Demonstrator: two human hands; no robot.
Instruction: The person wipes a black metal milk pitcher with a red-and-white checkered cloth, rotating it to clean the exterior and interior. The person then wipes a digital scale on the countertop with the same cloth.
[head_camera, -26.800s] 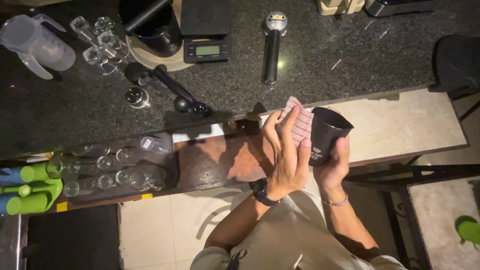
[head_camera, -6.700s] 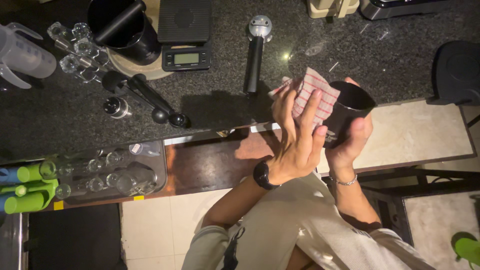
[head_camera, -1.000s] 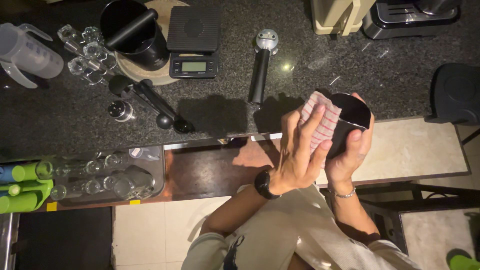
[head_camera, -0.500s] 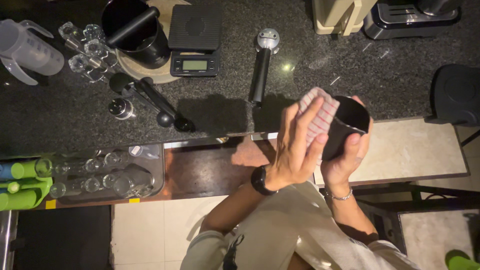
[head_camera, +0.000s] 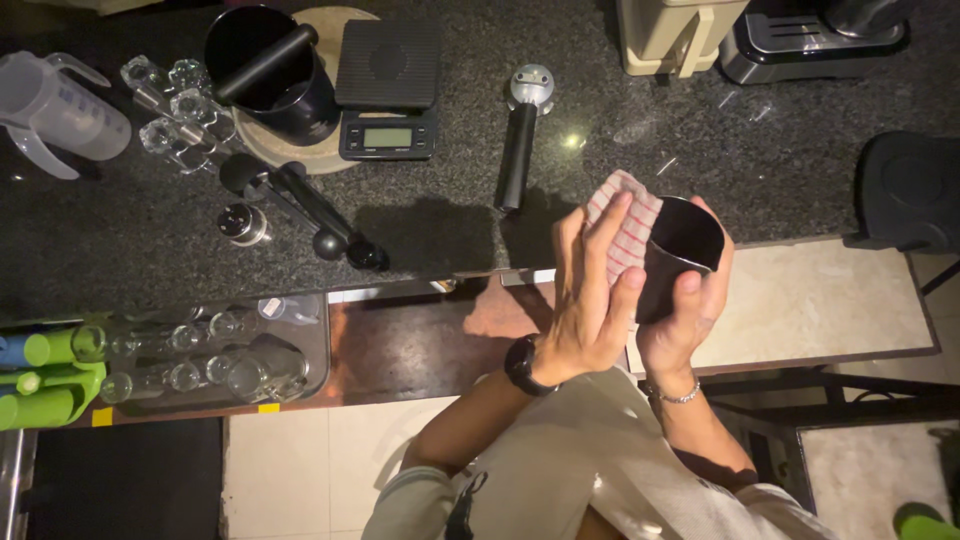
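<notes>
Wrapped around the lower body of a black cup (head_camera: 680, 250), our right hand (head_camera: 690, 310) closes fully on it, thumb in front and fingers behind, holding it right of the frame's centre, over the edge where the dark granite counter (head_camera: 450, 210) meets a paler stone slab (head_camera: 830, 295). We tilt the cup so its open mouth faces up toward the camera, which seems to leave its left wall free for the other hand. Our left hand (head_camera: 590, 290), with a black watch (head_camera: 522, 365) at the wrist, lies flat and spread rather than clenched, its fingers pressing a red-and-white checked cloth (head_camera: 622, 228) against the cup's side; the cloth is pinned between palm and cup, not gripped in a fist. We judge that the open palm is there to keep as much cloth as possible on the curved wall.

Further up the frame, a black-handled portafilter (head_camera: 520, 140) lies on the counter just above the cloth, apart from it. Toward the upper left sit a small digital scale (head_camera: 388, 95), a black knock box (head_camera: 270, 65) on a round wooden board, a tamper (head_camera: 245, 225) and a clear measuring jug (head_camera: 55, 100). At the lower left, a tray of glasses (head_camera: 220, 345) rests on a lower shelf, well apart from both hands.
</notes>
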